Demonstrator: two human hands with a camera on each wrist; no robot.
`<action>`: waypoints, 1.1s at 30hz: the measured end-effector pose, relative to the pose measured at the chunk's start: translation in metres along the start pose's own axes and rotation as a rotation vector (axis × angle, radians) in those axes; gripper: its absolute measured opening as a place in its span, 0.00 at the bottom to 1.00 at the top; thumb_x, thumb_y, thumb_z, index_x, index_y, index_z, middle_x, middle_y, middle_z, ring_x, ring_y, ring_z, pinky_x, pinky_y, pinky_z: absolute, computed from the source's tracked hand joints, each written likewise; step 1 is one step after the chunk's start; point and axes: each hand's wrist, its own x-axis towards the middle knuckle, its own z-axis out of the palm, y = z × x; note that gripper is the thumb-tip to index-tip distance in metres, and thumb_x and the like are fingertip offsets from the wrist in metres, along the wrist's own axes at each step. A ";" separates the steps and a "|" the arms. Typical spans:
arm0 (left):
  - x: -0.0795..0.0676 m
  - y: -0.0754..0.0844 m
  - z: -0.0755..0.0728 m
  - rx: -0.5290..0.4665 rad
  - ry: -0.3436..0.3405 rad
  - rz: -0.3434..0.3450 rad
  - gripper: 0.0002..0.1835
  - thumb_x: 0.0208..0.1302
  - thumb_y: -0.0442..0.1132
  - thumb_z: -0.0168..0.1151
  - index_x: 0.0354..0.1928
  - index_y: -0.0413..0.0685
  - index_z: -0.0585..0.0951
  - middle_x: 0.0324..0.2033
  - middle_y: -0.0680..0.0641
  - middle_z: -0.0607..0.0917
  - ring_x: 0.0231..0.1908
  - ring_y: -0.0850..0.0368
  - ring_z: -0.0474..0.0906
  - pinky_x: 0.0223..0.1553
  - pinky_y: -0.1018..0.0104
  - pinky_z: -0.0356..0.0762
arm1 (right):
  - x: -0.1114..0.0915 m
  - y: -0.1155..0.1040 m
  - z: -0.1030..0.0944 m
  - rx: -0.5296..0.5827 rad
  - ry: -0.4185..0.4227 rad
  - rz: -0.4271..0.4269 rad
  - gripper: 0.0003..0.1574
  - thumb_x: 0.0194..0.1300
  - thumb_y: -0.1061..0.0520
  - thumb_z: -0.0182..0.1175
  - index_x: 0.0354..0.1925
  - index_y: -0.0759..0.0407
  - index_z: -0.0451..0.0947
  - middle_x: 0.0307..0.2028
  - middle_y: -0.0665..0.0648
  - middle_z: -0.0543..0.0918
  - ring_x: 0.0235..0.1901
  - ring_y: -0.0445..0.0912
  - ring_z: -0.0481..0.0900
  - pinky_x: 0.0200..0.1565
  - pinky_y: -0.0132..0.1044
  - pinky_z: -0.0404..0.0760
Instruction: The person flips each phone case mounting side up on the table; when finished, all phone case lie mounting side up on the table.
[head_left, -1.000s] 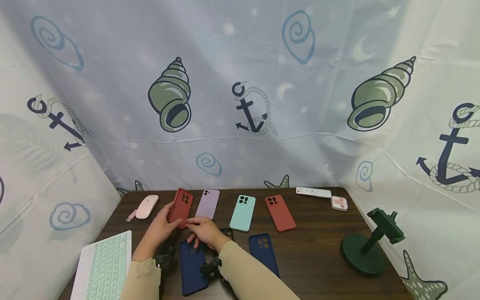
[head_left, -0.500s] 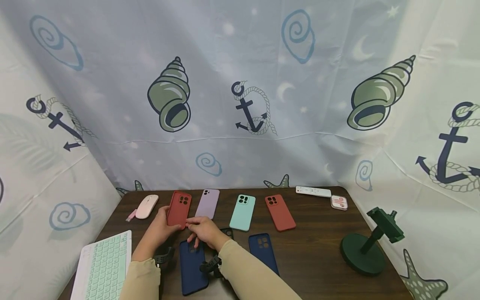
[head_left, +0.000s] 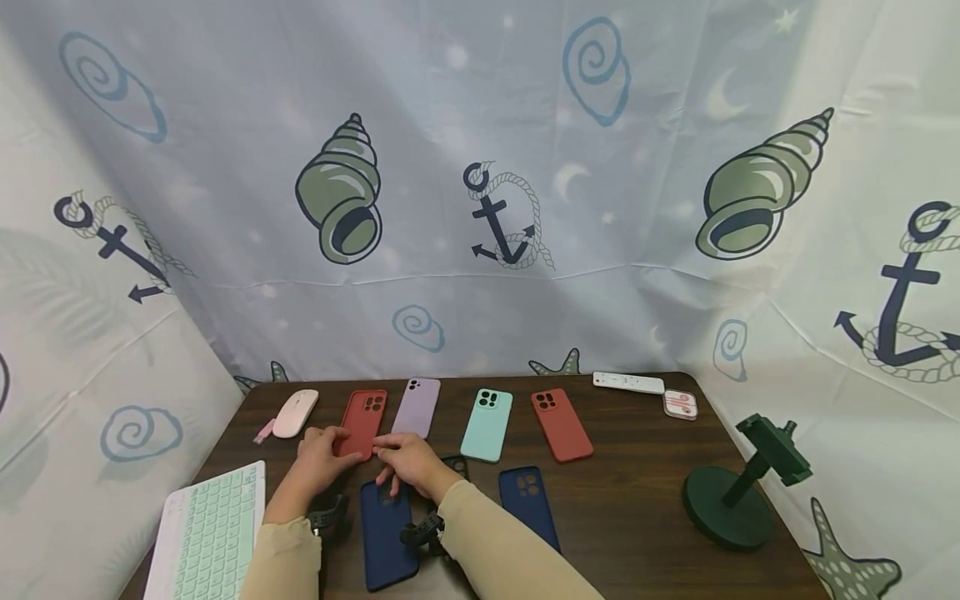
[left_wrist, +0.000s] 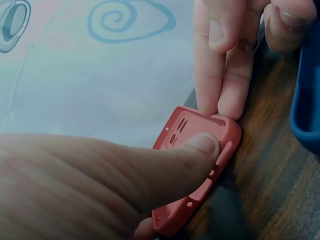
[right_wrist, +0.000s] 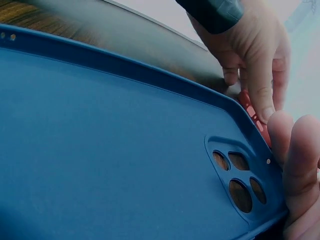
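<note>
A red phone case [head_left: 363, 421] lies with its inner side up at the left of the table. My left hand [head_left: 315, 458] holds it by the left and near edges, thumb pressed on its inside in the left wrist view. Two straight fingers of my right hand [head_left: 411, 462] touch the case's near right corner; the other fingers are bent. Beneath the right hand is a navy phone case [head_left: 388, 542], hollow side up with camera cut-outs in the right wrist view. A lilac phone case [head_left: 415, 408] is just right of the red one.
Further right lie a mint phone case [head_left: 486, 425], another red case [head_left: 562, 425] and another navy case [head_left: 528, 500]. A mouse [head_left: 295, 413] and keyboard [head_left: 217, 533] are at left. A remote [head_left: 627, 382] and green stand [head_left: 727, 504] are at right.
The red case has gone from tilted to lying flatter. My left fingers have slid down its left edge toward the near end. The right hand has stayed in place.
</note>
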 end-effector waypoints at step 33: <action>0.006 0.069 0.029 -0.158 0.159 0.235 0.34 0.66 0.42 0.69 0.69 0.35 0.69 0.63 0.31 0.69 0.63 0.36 0.69 0.61 0.38 0.70 | -0.024 -0.020 -0.047 0.168 0.160 -0.062 0.25 0.76 0.49 0.56 0.66 0.53 0.74 0.62 0.69 0.78 0.24 0.43 0.81 0.18 0.32 0.75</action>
